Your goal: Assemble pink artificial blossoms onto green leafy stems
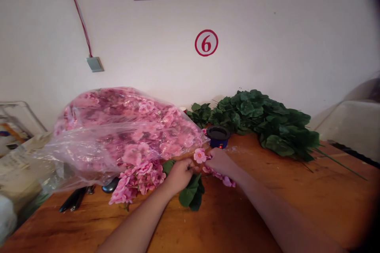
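My left hand (pixel 180 174) is closed on a sprig of green leaves (pixel 190 193), which hang below and show behind the fingers. Just to its right, my right hand (pixel 221 162) is closed around pink blossoms (pixel 200 155) that stick out on both sides of the fist. The two hands are close together over the wooden table (pixel 178 231). A small dark blue pot (pixel 218 136) with a red light stands right behind my right hand. Loose pink flowers (pixel 141 180) lie left of my left hand.
A clear plastic bag (pixel 127 126) full of pink flowers fills the table's left back. Green leaf stems (pixel 267 122) are heaped at the right back, near the wall. A black-handled tool (pixel 73 199) and a dark rounded object (pixel 111 185) lie at the left front.
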A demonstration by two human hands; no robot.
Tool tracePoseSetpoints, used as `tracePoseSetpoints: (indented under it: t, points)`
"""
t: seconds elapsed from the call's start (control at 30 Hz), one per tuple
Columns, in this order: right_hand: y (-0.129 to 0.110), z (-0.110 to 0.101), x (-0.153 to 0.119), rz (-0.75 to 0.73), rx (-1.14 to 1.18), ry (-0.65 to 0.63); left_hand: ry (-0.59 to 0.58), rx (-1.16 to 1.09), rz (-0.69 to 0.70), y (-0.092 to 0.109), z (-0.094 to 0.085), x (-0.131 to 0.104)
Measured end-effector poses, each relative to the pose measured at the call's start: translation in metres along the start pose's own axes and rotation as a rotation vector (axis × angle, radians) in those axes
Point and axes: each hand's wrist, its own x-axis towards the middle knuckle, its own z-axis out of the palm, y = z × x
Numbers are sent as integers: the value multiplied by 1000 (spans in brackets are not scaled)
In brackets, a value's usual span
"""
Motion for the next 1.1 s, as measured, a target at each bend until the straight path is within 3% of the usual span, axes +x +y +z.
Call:
tracePoseSetpoints:
  t: [0.37, 0.5, 0.7, 0.9, 1.1]
  points:
    - [0, -6, 6, 13, -45, 69, 11, 105, -9, -2, -2, 4]
    - [0, -9, 7, -14, -114, 133, 25, 185, 98, 8, -8, 1]
    - [-4, -10, 4, 48, -107, 105, 36, 353, 183, 23, -16, -4]
    - [-2, -16, 5, 10, -198, 149, 23, 362, 310, 27, -20, -7]
    - [6, -14, 7, -63, -413, 160, -54, 236, 209, 14, -7, -8]
